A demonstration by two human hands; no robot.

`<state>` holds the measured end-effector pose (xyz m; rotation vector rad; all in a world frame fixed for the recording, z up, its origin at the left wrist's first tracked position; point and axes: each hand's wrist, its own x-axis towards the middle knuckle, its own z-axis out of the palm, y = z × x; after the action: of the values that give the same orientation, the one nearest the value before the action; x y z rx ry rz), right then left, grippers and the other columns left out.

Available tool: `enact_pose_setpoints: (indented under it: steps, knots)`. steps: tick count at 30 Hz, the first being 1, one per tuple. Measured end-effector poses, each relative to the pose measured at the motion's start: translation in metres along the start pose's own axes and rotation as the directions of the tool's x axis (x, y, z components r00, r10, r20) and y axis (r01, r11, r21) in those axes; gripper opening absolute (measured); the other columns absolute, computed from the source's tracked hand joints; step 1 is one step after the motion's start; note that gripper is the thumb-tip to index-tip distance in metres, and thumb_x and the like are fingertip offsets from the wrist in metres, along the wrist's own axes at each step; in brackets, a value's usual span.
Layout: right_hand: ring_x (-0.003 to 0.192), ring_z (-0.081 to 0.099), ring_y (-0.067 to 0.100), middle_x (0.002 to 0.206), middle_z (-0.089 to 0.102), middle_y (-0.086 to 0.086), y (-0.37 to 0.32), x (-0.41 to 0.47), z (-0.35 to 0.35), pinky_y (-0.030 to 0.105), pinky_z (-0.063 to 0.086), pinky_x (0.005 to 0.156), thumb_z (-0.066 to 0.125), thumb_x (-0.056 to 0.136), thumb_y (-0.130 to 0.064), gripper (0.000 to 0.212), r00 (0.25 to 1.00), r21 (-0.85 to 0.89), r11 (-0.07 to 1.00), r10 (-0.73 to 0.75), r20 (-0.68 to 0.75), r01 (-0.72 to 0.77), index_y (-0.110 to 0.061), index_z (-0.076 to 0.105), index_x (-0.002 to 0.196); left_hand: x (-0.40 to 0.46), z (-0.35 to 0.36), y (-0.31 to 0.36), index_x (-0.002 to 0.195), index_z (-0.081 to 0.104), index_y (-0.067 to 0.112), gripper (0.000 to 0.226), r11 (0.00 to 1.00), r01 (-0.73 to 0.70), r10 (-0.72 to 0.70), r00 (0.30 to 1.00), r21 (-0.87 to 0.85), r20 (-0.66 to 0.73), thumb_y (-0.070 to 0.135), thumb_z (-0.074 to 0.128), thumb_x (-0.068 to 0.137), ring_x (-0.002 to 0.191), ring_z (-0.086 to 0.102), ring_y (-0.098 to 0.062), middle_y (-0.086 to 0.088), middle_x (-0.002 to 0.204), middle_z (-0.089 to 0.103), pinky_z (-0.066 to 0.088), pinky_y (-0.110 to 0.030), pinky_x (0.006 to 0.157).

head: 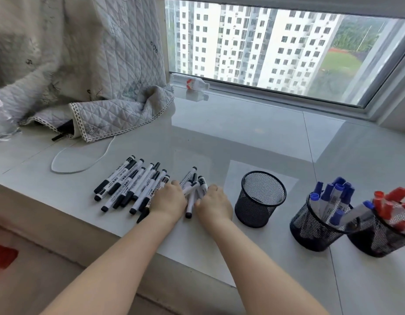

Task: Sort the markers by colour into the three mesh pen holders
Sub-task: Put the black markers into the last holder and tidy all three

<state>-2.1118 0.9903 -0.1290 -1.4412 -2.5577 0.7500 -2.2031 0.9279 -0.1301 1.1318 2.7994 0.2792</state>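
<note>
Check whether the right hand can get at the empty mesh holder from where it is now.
Probably yes. The right hand rests on the black markers just beside the empty mesh holder, with bare sill between them and the holder's mouth open upward.

a bright sill by the window

a glossy pale table (242,133) runs under a wide window (276,48) showing white tower blocks. a quilted grey cloth (94,76) hangs at left; daylight reflects off the surface.
</note>
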Motion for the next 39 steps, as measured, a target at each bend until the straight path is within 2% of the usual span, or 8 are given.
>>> enact_pose_setpoints:
  steps: [10, 16, 20, 24, 30, 32, 36, 39]
  knots:
    - [0.103, 0.058, 0.032, 0.111, 0.061, 0.015, 0.008, -0.011, -0.014, 0.03, 0.043, 0.076, 0.049, 0.085, -0.019, 0.026, 0.999, -0.019, 1.0, 0.016, 0.038, -0.015, -0.004, 0.053, 0.106, -0.007, -0.013, -0.002, 0.11, 0.049, -0.001, 0.031, 0.973, 0.145, -0.132, 0.988, -0.178, 0.085, 0.022, 0.047, 0.089, 0.101, 0.058, -0.033, -0.019, 0.11, 0.061, 0.042, -0.032, 0.071]
    - [0.088, 0.063, 0.035, 0.102, 0.06, 0.018, 0.014, -0.024, -0.036, 0.04, 0.053, 0.077, 0.047, 0.084, -0.015, 0.016, 0.995, 0.276, 0.961, -0.004, 0.099, -0.023, -0.007, 0.048, 0.097, -0.015, -0.028, -0.003, 0.103, 0.047, 0.005, 0.02, 0.814, 0.214, -0.164, 0.977, -0.541, 0.139, 0.017, 0.048, 0.087, 0.063, 0.062, -0.011, -0.01, 0.088, 0.064, 0.051, -0.028, 0.062]
    - [0.053, 0.041, 0.017, 0.065, 0.045, 0.002, 0.008, -0.03, -0.064, 0.03, 0.037, 0.052, 0.048, 0.086, -0.016, 0.014, 0.992, 0.548, 0.836, -0.065, 0.105, -0.003, -0.017, 0.043, 0.073, -0.016, -0.047, 0.016, 0.091, 0.051, 0.014, 0.014, 0.786, 0.1, -0.116, 0.993, -0.61, 0.013, 0.026, 0.051, 0.084, 0.077, 0.06, -0.027, -0.008, 0.085, 0.061, 0.048, -0.034, 0.066]
    - [0.041, 0.035, 0.014, 0.052, 0.041, -0.001, 0.009, -0.027, -0.113, 0.023, 0.029, 0.042, 0.058, 0.085, -0.021, 0.022, 0.996, 0.766, 0.643, -0.043, 0.075, -0.03, -0.018, 0.053, 0.064, -0.021, -0.065, 0.045, 0.071, 0.05, 0.021, 0.018, 0.656, 0.013, -0.102, 0.992, -0.755, -0.071, 0.032, 0.058, 0.082, 0.053, 0.055, -0.018, 0.0, 0.062, 0.056, 0.047, -0.028, 0.053]
    - [0.042, 0.048, 0.01, 0.05, 0.048, -0.001, 0.043, -0.01, -0.159, 0.029, 0.045, 0.051, 0.052, 0.093, -0.025, 0.027, 0.93, 0.89, 0.359, 0.13, -0.345, 0.28, -0.016, 0.049, 0.068, -0.033, -0.074, 0.083, 0.068, 0.047, 0.015, 0.028, 0.319, -0.004, 0.059, 0.998, -0.948, 0.016, 0.03, 0.064, 0.085, 0.037, 0.043, -0.007, 0.0, 0.053, 0.048, 0.041, -0.019, 0.04]
    - [0.063, 0.058, 0.012, 0.065, 0.065, 0.001, 0.053, -0.006, -0.152, 0.033, 0.047, 0.07, 0.052, 0.093, -0.03, 0.026, 0.916, 0.863, 0.413, 0.139, -0.376, 0.291, -0.023, 0.056, 0.069, -0.036, -0.074, 0.09, 0.07, 0.048, 0.014, 0.027, 0.264, -0.007, 0.093, 0.996, -0.964, 0.019, 0.03, 0.063, 0.086, 0.038, 0.044, -0.007, 0.0, 0.054, 0.048, 0.042, -0.019, 0.041]
    - [0.064, 0.053, 0.003, 0.074, 0.068, -0.013, 0.072, 0.002, -0.129, 0.025, 0.037, 0.061, 0.052, 0.091, -0.038, 0.025, 0.953, 0.78, 0.597, 0.08, -0.293, 0.19, -0.018, 0.064, 0.083, -0.039, -0.079, 0.101, 0.074, 0.049, 0.013, 0.024, 0.1, 0.04, 0.106, 0.993, -0.994, 0.051, 0.028, 0.062, 0.087, 0.041, 0.047, -0.008, 0.001, 0.054, 0.05, 0.043, -0.02, 0.042]
    - [0.077, 0.057, 0.009, 0.079, 0.065, -0.008, 0.085, 0.007, -0.113, 0.025, 0.04, 0.067, 0.053, 0.091, -0.035, 0.02, 0.973, 0.78, 0.618, 0.105, -0.205, 0.098, -0.019, 0.063, 0.083, -0.038, -0.083, 0.108, 0.074, 0.05, 0.013, 0.022, 0.052, 0.034, 0.111, 0.993, -0.998, 0.04, 0.026, 0.061, 0.087, 0.042, 0.05, -0.007, 0.002, 0.053, 0.052, 0.045, -0.019, 0.044]
